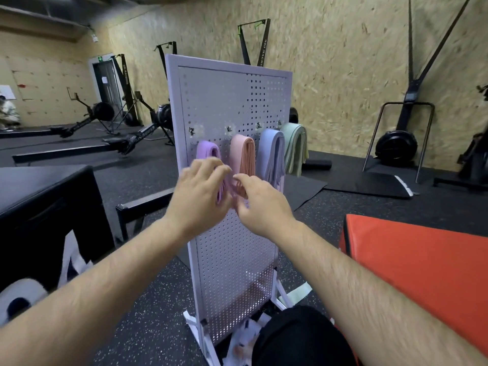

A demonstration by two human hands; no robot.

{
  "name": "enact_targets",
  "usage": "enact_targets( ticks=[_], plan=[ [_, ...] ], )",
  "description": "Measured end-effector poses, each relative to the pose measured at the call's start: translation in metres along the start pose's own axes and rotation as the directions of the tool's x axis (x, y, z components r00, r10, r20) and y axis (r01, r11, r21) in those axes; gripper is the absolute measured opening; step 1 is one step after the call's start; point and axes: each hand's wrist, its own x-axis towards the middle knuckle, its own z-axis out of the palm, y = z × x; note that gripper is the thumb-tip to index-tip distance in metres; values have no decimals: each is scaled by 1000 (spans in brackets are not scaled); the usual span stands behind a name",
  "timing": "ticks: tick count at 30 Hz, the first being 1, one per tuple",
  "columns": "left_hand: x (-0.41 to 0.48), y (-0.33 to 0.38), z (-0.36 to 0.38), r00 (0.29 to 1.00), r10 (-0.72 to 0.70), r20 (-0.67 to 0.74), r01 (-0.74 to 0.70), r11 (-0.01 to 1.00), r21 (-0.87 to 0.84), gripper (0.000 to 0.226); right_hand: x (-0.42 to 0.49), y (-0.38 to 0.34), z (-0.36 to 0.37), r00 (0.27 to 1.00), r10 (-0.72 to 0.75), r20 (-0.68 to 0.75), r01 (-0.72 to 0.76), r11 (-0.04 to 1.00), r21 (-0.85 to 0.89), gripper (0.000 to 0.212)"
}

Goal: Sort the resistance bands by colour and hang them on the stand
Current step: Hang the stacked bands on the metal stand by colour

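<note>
1. Head view: a person's two bare hands meet in front of a pale pegboard stand [232,247] on a speckled gym floor [148,299].
2. Four bunches of resistance bands hang in a row across the stand's middle, each under a small handwritten label. From the 9 o'clock end to the 3 o'clock end they are the purple bands [207,151], pink bands [241,154], blue bands [270,151] and green bands [294,146].
3. The left hand [200,196] lies over the lower part of the purple bands, its fingers spread and fairly straight, gripping nothing that shows.
4. The right hand [261,204] is just beside it, at its 3 o'clock, with the forefinger stretched toward the loose lower strands of the pink bands. Motion blur hides whether the curled fingers pinch a strand.
5. A black box [45,207] stands at 9 o'clock of the frame.
6. An orange-red pad [422,260] fills the 4 o'clock corner.
7. Rowing machines [142,133] line the chipboard wall at 10 o'clock.
</note>
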Motion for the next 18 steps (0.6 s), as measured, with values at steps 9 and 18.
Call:
enact_targets(
  ticks=[9,18],
  plan=[
    [-89,49,95,908,-70,412,128,985,-116,47,-63,64,66,938,107,331,-59,987,-150,47],
    [-113,73,207,751,-72,656,225,962,-153,60,-64,174,96,768,201,608,-84,973,-215,51]
  ],
)
